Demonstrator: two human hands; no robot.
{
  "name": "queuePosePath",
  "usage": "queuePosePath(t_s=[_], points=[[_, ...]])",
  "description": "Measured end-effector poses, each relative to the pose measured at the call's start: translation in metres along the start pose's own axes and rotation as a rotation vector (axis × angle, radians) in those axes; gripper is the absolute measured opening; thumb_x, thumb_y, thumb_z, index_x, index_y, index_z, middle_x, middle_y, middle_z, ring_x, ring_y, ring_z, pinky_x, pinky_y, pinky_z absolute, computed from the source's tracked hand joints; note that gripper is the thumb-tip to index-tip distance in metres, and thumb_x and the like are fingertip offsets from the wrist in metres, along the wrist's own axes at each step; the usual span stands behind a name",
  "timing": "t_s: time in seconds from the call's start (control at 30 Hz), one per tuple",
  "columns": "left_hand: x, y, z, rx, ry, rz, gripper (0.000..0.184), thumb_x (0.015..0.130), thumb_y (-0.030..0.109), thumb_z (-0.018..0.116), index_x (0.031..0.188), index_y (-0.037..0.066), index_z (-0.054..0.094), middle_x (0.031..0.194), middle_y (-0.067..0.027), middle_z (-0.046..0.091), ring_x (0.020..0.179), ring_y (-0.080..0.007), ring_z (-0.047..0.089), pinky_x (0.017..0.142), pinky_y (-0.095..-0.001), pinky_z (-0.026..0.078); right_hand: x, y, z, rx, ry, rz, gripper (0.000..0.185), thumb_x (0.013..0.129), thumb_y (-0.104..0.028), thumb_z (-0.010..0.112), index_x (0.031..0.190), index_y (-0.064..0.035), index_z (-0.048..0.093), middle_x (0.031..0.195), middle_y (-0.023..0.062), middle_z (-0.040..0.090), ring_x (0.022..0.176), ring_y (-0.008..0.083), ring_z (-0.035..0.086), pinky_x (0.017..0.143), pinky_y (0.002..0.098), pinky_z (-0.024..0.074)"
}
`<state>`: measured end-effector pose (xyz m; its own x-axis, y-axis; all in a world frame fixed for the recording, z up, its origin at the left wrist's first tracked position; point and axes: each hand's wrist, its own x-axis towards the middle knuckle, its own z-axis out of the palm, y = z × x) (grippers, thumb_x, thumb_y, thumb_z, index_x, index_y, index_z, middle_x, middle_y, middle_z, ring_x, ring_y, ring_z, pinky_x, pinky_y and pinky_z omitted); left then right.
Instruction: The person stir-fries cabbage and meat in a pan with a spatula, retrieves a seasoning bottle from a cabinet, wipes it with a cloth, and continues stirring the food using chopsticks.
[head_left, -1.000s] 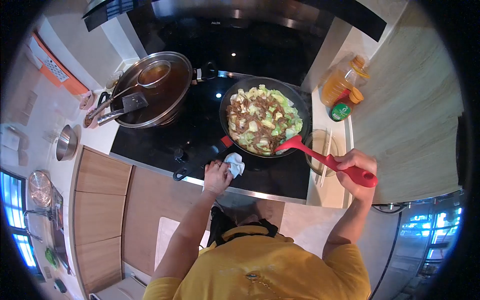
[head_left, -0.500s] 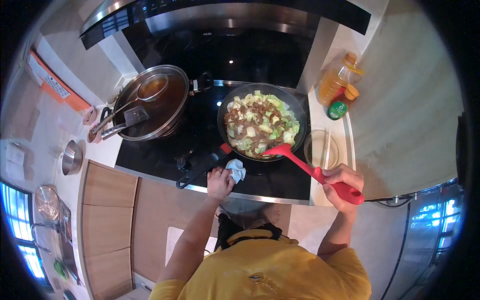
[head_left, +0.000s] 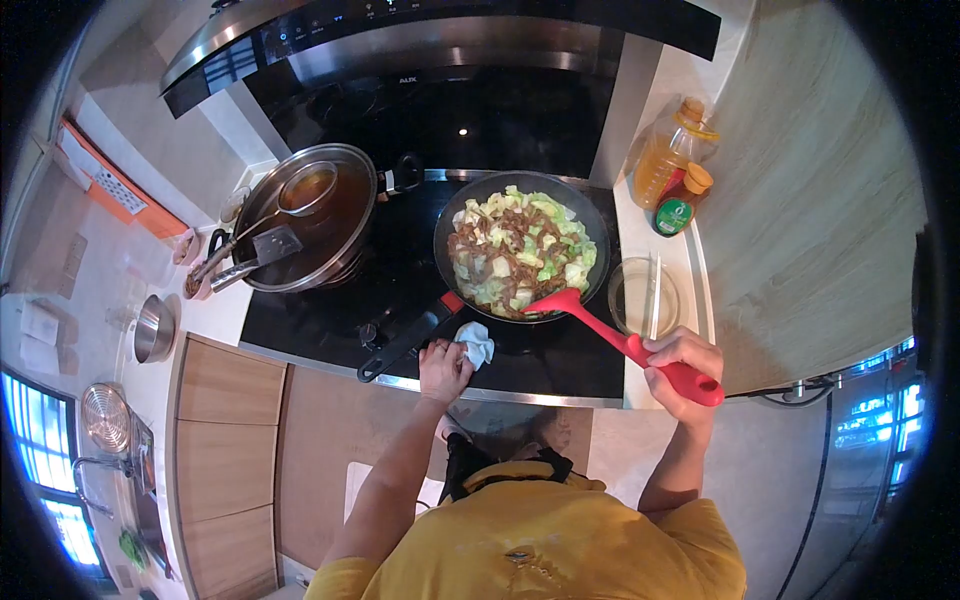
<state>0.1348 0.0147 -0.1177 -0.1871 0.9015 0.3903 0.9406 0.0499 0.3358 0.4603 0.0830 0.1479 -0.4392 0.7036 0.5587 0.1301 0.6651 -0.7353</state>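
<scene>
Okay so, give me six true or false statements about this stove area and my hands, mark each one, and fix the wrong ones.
1. The right hand holds the red spatula. True.
2. The left hand touches nothing. False: it is on the white cloth.
3. The frying pan holds chopped cabbage. True.
4. The strainer is in the frying pan. False: it is over the wide pan at the left.
5. The green-labelled bottle stands to the frying pan's right. True.
6. The chopsticks are in the right hand. False: they lie across the glass bowl.
</scene>
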Motion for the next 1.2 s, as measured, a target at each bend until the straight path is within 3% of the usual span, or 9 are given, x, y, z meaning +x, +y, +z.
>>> queuePosePath(t_s=[0.23, 0.5, 0.77, 1.2], points=[[-0.001, -0.001, 0.003, -0.045, 0.010, -0.014, 0.021, 0.073, 0.023, 0.062, 0.092, 0.012, 0.060, 0.092, -0.0114, 0.059, 0.091, -0.0334, 0.055, 0.078, -0.0475, 0.042, -0.002, -0.001, 0.000, -0.001, 0.010, 0.008, 0.013, 0.061, 0.005, 0.066, 0.072, 0.0027, 0.059, 0.072, 0.0141, 0.060, 0.069, 0.0231, 0.062, 0.071, 0.0306, 0.0508], [-0.001, -0.001, 0.003, -0.012, 0.001, -0.012, 0.023, 0.072, 0.023, 0.061, 0.092, 0.011, 0.061, 0.094, -0.0126, 0.059, 0.092, -0.0306, 0.055, 0.078, -0.0427, 0.042, -0.001, -0.001, 0.004, -0.008, 0.008, -0.005, 0.013, 0.061, 0.006, 0.066, 0.072, 0.0025, 0.058, 0.070, 0.0135, 0.059, 0.068, 0.0230, 0.061, 0.072, 0.0313, 0.0518], [-0.001, -0.004, 0.003, -0.043, -0.011, -0.014, 0.024, 0.074, 0.026, 0.061, 0.093, 0.012, 0.060, 0.093, -0.0122, 0.058, 0.092, -0.0325, 0.054, 0.078, -0.0461, 0.043, 0.000, 0.000, 0.008, -0.018, 0.019, -0.016, 0.013, 0.061, 0.003, 0.066, 0.072, 0.0014, 0.059, 0.070, 0.0124, 0.059, 0.068, 0.0216, 0.061, 0.064, 0.0280, 0.0481], [-0.001, -0.004, 0.004, -0.060, 0.018, -0.004, 0.022, 0.074, 0.023, 0.060, 0.092, 0.012, 0.060, 0.091, -0.0117, 0.058, 0.091, -0.0325, 0.054, 0.079, -0.0463, 0.042, -0.003, -0.002, 0.011, -0.046, 0.025, -0.026, 0.013, 0.060, 0.003, 0.066, 0.071, 0.0007, 0.058, 0.071, 0.0128, 0.061, 0.066, 0.0213, 0.060, 0.062, 0.0274, 0.0466]])
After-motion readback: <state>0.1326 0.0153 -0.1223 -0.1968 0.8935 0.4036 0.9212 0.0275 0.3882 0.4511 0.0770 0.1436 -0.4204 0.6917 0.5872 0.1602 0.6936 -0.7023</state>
